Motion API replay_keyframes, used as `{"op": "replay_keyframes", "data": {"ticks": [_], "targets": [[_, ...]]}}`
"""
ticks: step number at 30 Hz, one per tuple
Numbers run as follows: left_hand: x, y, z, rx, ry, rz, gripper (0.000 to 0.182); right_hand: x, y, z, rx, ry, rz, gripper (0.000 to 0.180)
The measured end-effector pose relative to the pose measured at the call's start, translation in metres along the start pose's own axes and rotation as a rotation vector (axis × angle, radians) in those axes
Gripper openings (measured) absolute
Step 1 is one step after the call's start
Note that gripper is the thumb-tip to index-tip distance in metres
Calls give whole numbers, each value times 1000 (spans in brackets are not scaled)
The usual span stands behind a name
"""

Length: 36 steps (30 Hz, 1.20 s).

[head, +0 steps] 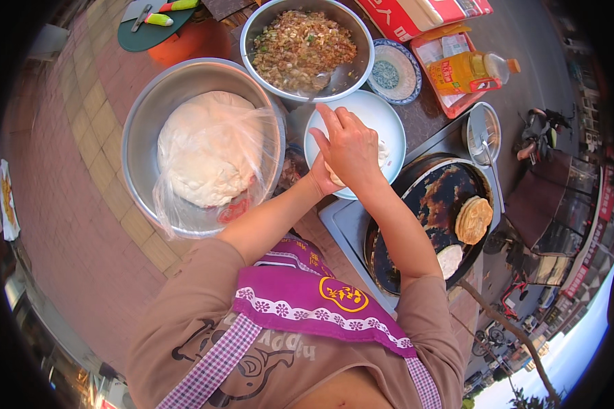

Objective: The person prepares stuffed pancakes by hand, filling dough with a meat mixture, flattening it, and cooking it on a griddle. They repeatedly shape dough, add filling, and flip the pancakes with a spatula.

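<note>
Over a pale blue plate (396, 120), my two hands are close together around a piece of dough (333, 176). My left hand (327, 174) is underneath and holds the dough, partly hidden. My right hand (352, 145) lies over it with its fingers extended, pressing on or touching the dough; its palm side is hidden. Another white bit of dough (383, 154) shows on the plate. To the left, a large metal bowl (138, 148) holds a big dough mass (210, 148) partly under clear plastic film. Above stands a metal bowl of chopped filling (304, 48) with a spoon (321, 81).
At right, a round black griddle (419, 204) carries a browned flatbread (473, 220) and a pale one (449, 260). Beyond are a patterned bowl (395, 71), an oil bottle (465, 71) in a red tray, and a metal container (492, 122) with a spatula (478, 125).
</note>
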State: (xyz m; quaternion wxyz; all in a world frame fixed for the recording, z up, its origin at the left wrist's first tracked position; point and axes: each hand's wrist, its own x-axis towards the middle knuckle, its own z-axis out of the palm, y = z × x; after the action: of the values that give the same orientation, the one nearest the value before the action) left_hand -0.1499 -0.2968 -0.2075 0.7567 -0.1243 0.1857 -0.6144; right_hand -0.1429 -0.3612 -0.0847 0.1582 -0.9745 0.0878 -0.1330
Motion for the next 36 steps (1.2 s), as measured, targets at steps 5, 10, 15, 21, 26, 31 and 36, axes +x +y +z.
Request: {"op": "replay_keyframes", "data": {"ticks": [5,10,15,21,26,31,36], "targets": [[-11,-15,-18,5,100,-58,50,50,24,44,140,93,-100,15],[-17,-10,-15,-59,-32,-165,49,92,62,52,277,210,214,11],[-16,-9,1,-102,-56,-213,49,108,81,32,43,170,97,11],[-15,-8,3,-130,40,-120,50,101,111,3,-48,148,-120,22],[-14,-6,0,-113,131,-273,49,76,100,7,64,-74,-247,25],[-10,-8,-2,-14,41,-248,48,71,94,-4,45,73,-180,22],[-12,-8,-4,36,30,-351,47,78,93,7,48,-102,-153,18]]}}
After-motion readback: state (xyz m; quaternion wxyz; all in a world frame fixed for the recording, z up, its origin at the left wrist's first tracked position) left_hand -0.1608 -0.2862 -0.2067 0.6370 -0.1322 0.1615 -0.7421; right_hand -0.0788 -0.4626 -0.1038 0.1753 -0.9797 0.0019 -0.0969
